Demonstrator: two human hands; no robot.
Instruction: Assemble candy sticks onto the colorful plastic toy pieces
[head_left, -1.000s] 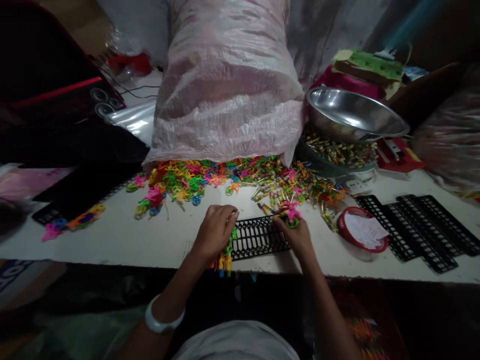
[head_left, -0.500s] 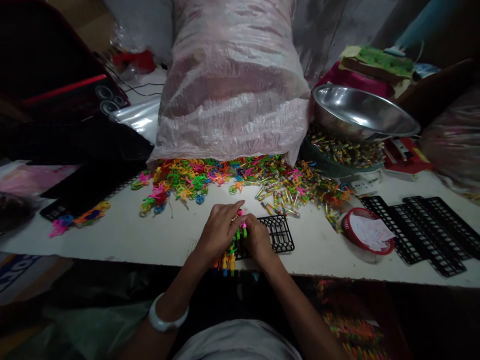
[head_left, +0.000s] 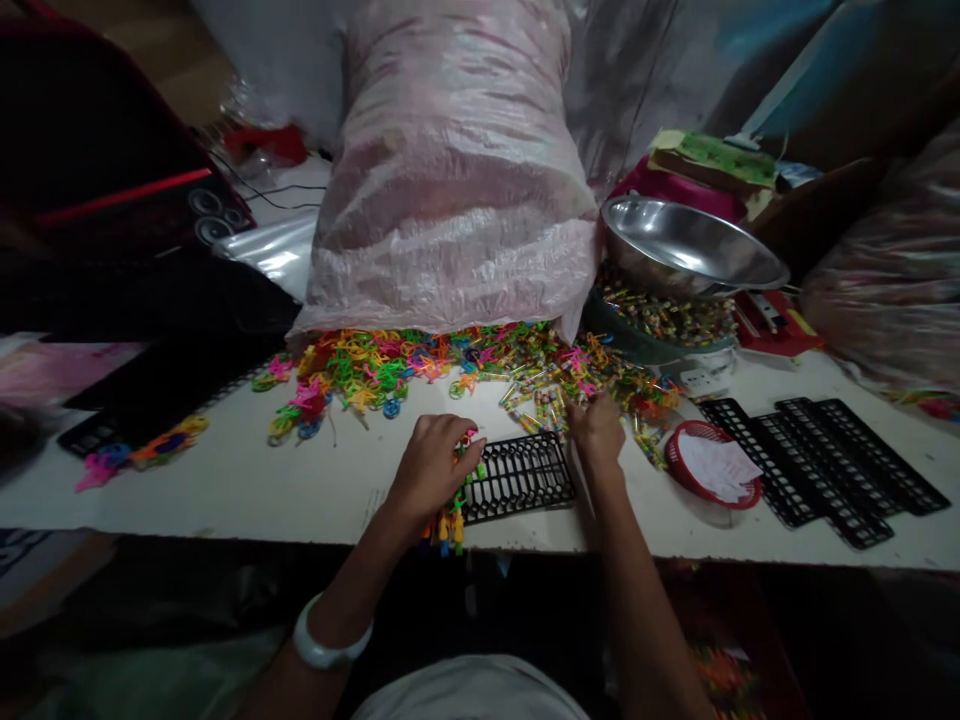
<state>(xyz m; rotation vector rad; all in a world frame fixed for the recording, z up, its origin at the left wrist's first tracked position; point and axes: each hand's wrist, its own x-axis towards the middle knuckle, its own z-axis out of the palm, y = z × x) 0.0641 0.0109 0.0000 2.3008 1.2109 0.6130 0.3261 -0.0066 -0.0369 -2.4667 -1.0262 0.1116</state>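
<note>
A black plastic grid rack (head_left: 521, 477) lies near the table's front edge, with small bright plastic pieces (head_left: 452, 522) set along its left end. My left hand (head_left: 429, 462) curls over that end, its fingers and thumb closed at the rack and a pink and green piece. To the right of the rack, my right hand (head_left: 600, 435) reaches to the near side of a scatter of small clear tubes with coloured contents (head_left: 541, 403). Its fingers are bent together, and their tips are partly hidden, so anything between them does not show.
A large filled plastic bag (head_left: 450, 220) stands behind a heap of tangled colourful plastic figures (head_left: 375, 365). To the right are a steel bowl (head_left: 694, 245) over a tub of tubes, a red basket (head_left: 679, 470) with paper, and several more black racks (head_left: 825, 465).
My right hand has left the rack and moved right to the clear tubes, uncovering more of the grid. My left hand stays at the rack's left end. The view has shifted slightly.
</note>
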